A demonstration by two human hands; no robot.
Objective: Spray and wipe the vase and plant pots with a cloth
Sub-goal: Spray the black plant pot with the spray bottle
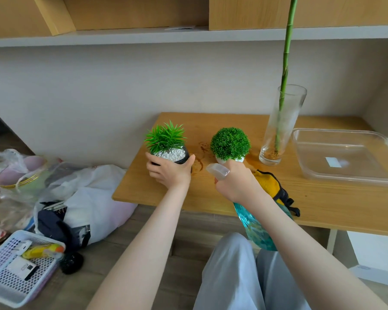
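- Holding the dark pot [181, 160] at the left end of the table [323, 198], the left hand [169, 173] has its fingers and thumb curled round the pot's near side.
- The right hand [235, 183] grips the neck of the spray bottle [253, 224], fingers wrapped tight. The nozzle points left, toward the dark pot.
- The white pot [230, 160] sits just past the right hand. The glass vase [282, 126] stands to the right of it.
- The yellow cloth [270, 183] lies on the table, right beside the bottle.
- To spray well, I think: keep the pot steady, aim at its side and not the leaves, and squeeze gently.
- Turn the pot a bit, so every side gets wet.
- The table already looks wet between the pots, so small sprays are best.
- Then swap the bottle for the cloth.
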